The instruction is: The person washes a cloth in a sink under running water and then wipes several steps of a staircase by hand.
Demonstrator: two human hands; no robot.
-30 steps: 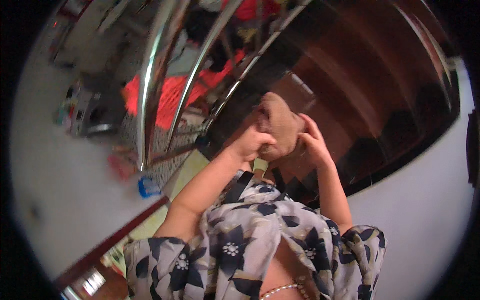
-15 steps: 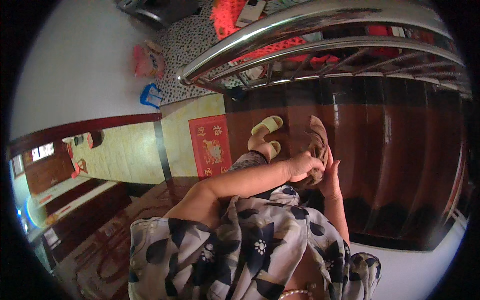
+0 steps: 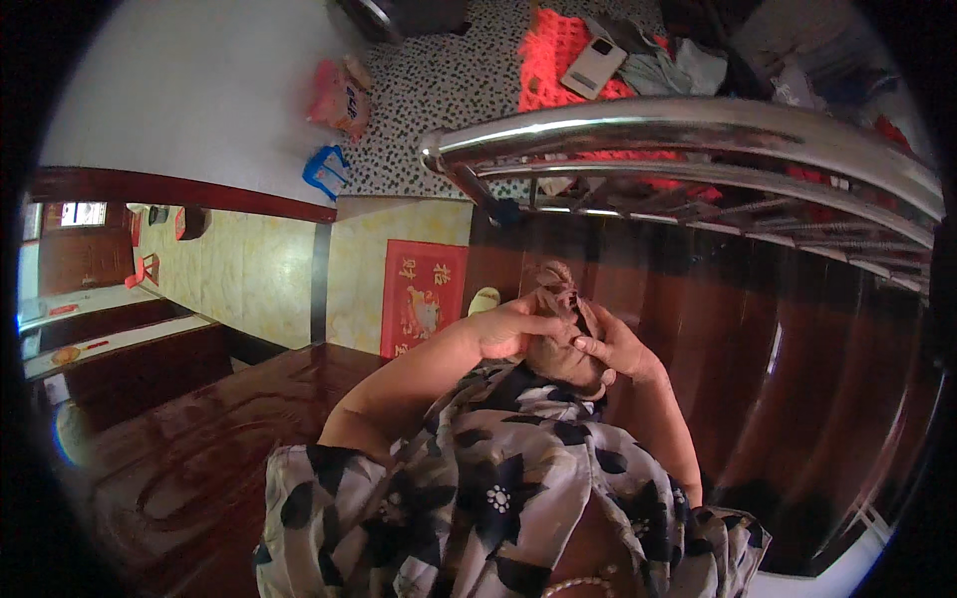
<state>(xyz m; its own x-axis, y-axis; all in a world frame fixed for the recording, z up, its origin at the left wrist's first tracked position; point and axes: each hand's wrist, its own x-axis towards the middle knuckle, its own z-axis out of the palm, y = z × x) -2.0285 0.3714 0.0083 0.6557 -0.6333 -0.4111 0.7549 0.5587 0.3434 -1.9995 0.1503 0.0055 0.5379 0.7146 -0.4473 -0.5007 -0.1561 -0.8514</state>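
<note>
A thin brown sock [image 3: 554, 279], bunched up, is between my two hands in front of my lap. My left hand [image 3: 513, 327] pinches its left side, thumb toward the middle. Curled fingers of my right hand [image 3: 620, 349] grip the other side, the thumb lying across the fabric. Just below the hands is a rounded, skin-toned form [image 3: 563, 367] that looks like a raised foot; how far the fabric covers it, I cannot tell. A pale yellow slipper [image 3: 484, 301] shows partly beyond my left hand.
Dark brown steps [image 3: 738, 319] descend at the right, beside a shiny metal railing [image 3: 678, 125]. Ahead lies a red mat [image 3: 427, 294] on yellowish tile. A blue plastic object [image 3: 326, 171] and a pink bag [image 3: 341, 100] sit by the wall. A phone [image 3: 595, 68] rests on red netting.
Both hands have come closer to my body and left, and the sock is now bunched rather than stretched out. The rounded form has appeared beneath them. The view has shifted.
</note>
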